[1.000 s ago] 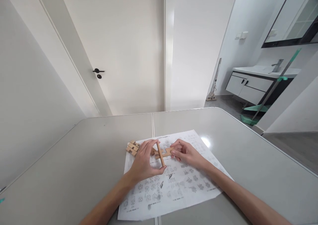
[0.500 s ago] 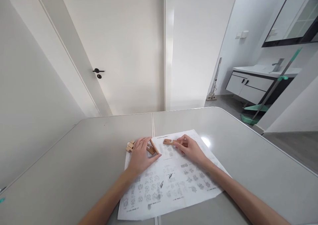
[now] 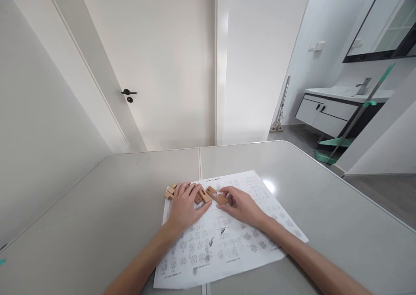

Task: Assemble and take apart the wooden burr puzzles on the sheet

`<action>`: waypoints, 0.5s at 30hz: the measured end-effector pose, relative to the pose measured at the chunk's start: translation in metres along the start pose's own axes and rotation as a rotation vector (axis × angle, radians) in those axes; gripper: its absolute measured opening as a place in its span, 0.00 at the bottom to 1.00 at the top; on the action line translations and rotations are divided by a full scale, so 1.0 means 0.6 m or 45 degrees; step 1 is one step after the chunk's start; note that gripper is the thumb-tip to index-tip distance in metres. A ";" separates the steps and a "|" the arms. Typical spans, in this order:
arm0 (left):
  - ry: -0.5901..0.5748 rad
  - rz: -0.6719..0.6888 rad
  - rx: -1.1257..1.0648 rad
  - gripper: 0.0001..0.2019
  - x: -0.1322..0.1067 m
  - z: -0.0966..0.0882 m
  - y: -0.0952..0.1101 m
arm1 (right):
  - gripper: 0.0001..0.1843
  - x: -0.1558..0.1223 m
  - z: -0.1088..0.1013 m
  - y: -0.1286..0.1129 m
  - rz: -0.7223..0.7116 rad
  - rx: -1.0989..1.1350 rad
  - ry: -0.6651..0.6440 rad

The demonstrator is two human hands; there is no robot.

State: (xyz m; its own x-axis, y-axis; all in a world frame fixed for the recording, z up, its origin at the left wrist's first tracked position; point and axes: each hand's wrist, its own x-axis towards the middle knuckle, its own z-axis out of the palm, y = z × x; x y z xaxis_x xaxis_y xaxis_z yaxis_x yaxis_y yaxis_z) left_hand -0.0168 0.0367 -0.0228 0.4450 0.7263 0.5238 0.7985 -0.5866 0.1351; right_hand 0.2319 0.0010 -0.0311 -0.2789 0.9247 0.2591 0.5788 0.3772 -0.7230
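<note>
A printed paper sheet point(image 3: 237, 251) with small diagrams lies under both hands. My left hand point(image 3: 186, 206) is closed over a slotted wooden puzzle piece point(image 3: 204, 195), its thumb at the near end and fingertips at the far end. Partly under that hand lies another wooden piece point(image 3: 198, 198). In my right hand point(image 3: 239, 203), thumb and fingers pinch the near end of a notched wooden puzzle piece point(image 3: 215, 194), which slants close beside the left hand's piece. Several small wooden pieces point(image 3: 170, 191) sit at the left hand's outer side, partly hidden by it.
The sheet rests on a grey table point(image 3: 97, 225) with a seam down its middle. A closed white door point(image 3: 169, 69) stands beyond. At the right, a washbasin cabinet point(image 3: 328, 108), a mop point(image 3: 282, 106) and a green dustpan point(image 3: 325, 157) show.
My right hand has moved left and nearer with its notched piece, which has turned to a slant. The slotted piece at my left hand has rolled, so its slot now faces up.
</note>
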 end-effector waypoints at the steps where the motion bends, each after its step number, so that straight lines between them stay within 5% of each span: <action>1: -0.005 0.001 0.005 0.27 -0.002 0.002 -0.001 | 0.18 -0.001 -0.001 -0.002 -0.044 -0.027 -0.018; 15: -0.082 0.059 -0.118 0.26 0.007 -0.030 0.002 | 0.16 -0.003 -0.002 -0.007 -0.183 -0.113 -0.046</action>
State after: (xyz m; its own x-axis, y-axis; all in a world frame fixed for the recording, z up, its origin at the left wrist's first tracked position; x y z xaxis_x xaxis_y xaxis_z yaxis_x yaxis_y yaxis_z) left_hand -0.0210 0.0326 -0.0055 0.5079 0.7174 0.4769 0.7368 -0.6486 0.1911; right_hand 0.2310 -0.0020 -0.0278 -0.3897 0.8592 0.3315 0.5963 0.5098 -0.6202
